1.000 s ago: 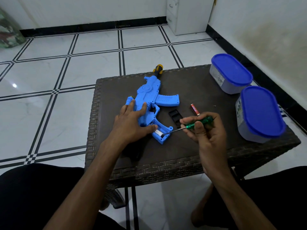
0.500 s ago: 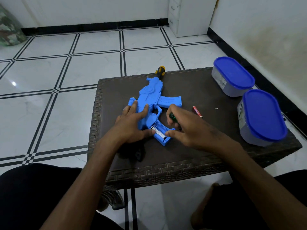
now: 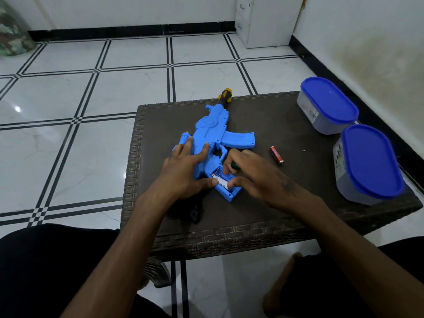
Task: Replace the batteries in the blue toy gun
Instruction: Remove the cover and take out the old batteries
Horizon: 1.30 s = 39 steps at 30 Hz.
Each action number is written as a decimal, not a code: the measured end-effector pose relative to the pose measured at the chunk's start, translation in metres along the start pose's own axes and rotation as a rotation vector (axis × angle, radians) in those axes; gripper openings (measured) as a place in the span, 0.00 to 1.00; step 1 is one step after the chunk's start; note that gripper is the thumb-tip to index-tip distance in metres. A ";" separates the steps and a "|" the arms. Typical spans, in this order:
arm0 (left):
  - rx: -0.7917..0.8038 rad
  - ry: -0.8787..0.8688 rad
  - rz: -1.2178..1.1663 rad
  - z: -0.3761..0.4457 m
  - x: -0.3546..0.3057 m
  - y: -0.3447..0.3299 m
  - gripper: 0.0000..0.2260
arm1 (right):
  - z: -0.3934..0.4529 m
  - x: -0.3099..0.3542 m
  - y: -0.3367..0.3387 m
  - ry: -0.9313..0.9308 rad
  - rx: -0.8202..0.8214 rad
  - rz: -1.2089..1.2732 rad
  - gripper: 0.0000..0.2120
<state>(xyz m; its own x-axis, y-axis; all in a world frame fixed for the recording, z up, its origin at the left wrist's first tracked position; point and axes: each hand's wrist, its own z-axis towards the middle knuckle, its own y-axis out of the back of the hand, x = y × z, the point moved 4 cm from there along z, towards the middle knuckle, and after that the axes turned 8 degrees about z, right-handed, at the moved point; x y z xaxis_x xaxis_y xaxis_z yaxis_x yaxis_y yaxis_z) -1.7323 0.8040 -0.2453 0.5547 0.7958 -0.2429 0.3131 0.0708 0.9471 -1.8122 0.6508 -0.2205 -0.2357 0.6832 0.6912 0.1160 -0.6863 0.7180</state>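
Left hand [image 3: 183,171] presses the blue toy gun [image 3: 213,136] flat; right hand [image 3: 252,173] fingers pinch the battery [image 3: 219,180] in its open compartment, bare bench [image 3: 263,203] beside.

I see the blue toy gun [image 3: 212,134] as smooth moulded plastic with a soft, half-matt shine, and its tip [image 3: 224,94] looks like yellow and black plastic. The battery [image 3: 219,181] in the open compartment has a white, glossy wrap. The loose battery [image 3: 276,155] has a shiny red wrap with a metal end. The table [image 3: 263,210] is dark brown, with a matt top and a rough woven-pattern rim. The two containers [image 3: 319,120] [image 3: 348,187] have cloudy plastic walls and smooth blue plastic lids [image 3: 329,101]. The floor [image 3: 128,88] is glossy white tile that reflects light.
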 end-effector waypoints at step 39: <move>-0.003 0.020 -0.036 0.001 0.000 0.001 0.42 | -0.055 -0.063 0.056 -0.737 -0.511 -0.258 0.11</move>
<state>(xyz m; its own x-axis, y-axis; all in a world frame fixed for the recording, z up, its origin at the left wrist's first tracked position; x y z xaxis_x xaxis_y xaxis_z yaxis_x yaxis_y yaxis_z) -1.7317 0.8034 -0.2448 0.5275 0.8046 -0.2725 0.3304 0.1012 0.9384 -1.8438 0.5558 -0.2284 0.4973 0.6957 0.5184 -0.3341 -0.3978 0.8545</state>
